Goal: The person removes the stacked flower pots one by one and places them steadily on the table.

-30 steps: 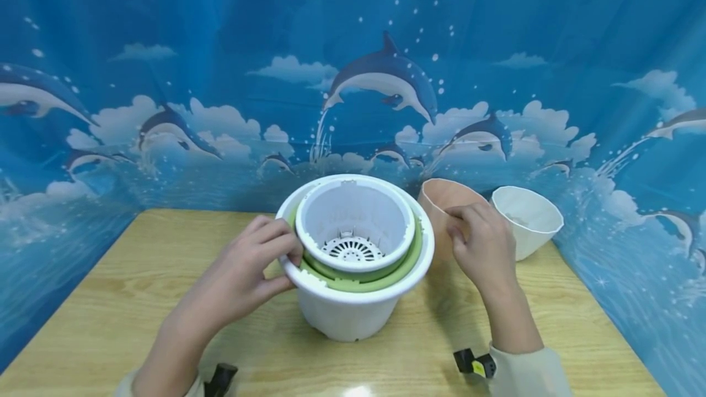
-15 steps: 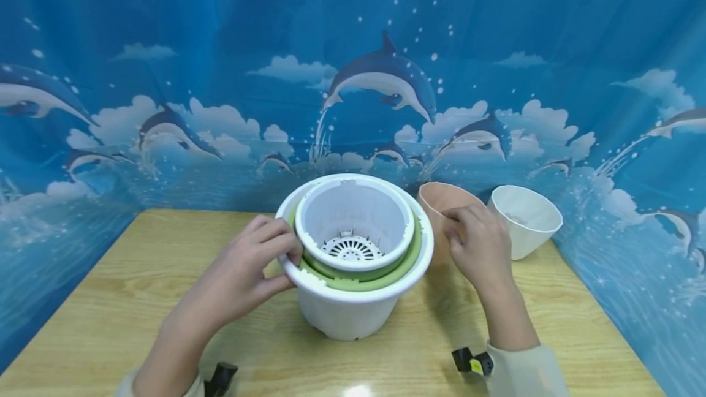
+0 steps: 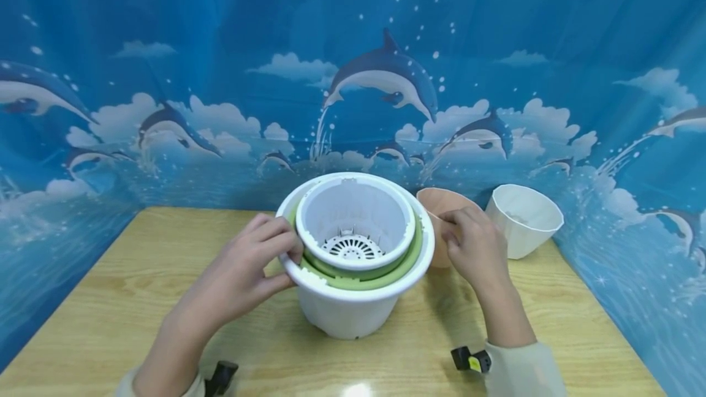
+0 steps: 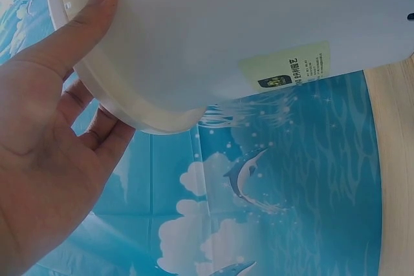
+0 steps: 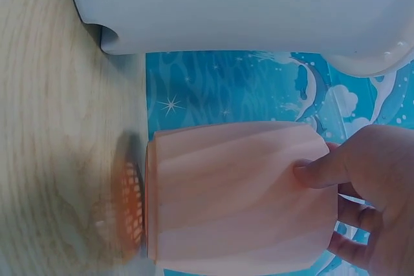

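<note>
A large white pot holds a green pot and a smaller white pot with a slotted bottom. At its left rim the left hand grips; the left wrist view shows the thumb of this hand against the outer wall. To the right, the right hand pinches the rim of a peach pot. In the right wrist view this hand has its thumb on the outside of the peach pot, other fingers partly hidden behind the rim.
Another white faceted pot stands at the back right, close to the right hand. A dolphin-print curtain borders the wooden table. Beside the peach pot's base is an orange gridded patch, its nature unclear.
The peach pot and the right hand have shifted slightly left, and the pot's rim has come lower in the head view. The left hand keeps its grip, the nested pots staying nearly in place.
</note>
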The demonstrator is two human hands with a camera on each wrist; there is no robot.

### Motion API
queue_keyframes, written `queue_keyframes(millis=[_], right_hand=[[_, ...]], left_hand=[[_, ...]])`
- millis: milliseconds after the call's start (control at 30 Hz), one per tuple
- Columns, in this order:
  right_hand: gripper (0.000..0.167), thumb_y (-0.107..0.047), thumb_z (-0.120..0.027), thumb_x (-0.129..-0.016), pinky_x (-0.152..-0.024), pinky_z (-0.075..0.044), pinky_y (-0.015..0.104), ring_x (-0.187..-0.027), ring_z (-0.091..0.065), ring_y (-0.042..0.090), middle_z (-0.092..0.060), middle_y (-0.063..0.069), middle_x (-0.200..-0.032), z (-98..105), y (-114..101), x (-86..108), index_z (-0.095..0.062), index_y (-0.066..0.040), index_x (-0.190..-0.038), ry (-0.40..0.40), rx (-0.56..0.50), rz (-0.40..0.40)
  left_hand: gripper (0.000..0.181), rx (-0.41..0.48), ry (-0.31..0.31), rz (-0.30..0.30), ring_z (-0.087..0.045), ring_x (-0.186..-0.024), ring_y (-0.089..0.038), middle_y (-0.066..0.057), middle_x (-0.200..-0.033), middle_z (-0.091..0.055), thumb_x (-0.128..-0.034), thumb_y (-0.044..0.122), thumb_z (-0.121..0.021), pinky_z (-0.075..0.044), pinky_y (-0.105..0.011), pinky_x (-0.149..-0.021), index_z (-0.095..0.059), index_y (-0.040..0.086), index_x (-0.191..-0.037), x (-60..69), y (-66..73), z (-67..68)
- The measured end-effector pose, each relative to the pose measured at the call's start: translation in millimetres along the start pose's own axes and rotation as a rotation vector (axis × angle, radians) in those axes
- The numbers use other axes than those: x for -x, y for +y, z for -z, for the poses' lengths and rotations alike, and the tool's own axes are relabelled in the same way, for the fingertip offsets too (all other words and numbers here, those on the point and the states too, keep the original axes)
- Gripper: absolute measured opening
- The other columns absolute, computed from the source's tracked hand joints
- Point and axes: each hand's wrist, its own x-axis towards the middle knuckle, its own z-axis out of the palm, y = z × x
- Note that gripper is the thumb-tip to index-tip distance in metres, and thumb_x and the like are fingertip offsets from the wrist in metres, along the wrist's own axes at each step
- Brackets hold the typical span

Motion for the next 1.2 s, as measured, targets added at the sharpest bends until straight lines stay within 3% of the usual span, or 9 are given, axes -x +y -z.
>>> queue_keyframes(millis=[400, 733, 1200], right_hand=[[0.021, 0.000, -0.076, -0.080, -0.082, -0.052, 0.054, -0.098, -0.064, 0.033, -0.071, 0.009, -0.097, -1, 0, -0.2, -0.072, -0.008, -0.099, -0.072, 0.016, -0.040], [0.015, -0.002, -0.075, -0.082, -0.073, -0.055, 0.051, -0.088, -0.066, 0.030, -0.072, 0.006, -0.092, -3, 1, 1.5, -0.074, -0.012, -0.094, -0.140, 0.023, -0.063], [0.016, -0.005, -0.077, -0.083, -0.075, -0.054, 0.052, -0.092, -0.066, 0.032, -0.074, 0.008, -0.098, -10, 10, 5.1, -0.075, -0.012, -0.098, -0.096, 0.021, -0.058]], left_hand=[[0.039, 0.012, 0.002, -0.001, -0.048, -0.102, -0.008, 0.018, -0.095, -0.054, -0.0698, 0.019, -0.091, -0.051, -0.038, -0.087, -0.057, 0.028, -0.085, -0.7, 0.8, 1.0], [0.039, 0.003, 0.003, -0.001, -0.047, -0.101, -0.007, 0.019, -0.095, -0.054, -0.0699, 0.017, -0.091, -0.051, -0.037, -0.085, -0.056, 0.029, -0.084, -0.8, 1.1, 0.7], [0.039, 0.008, 0.000, -0.003, -0.046, -0.100, -0.006, 0.020, -0.095, -0.054, -0.0712, 0.018, -0.090, -0.050, -0.036, -0.083, -0.056, 0.030, -0.085, -0.7, 1.1, 1.3]])
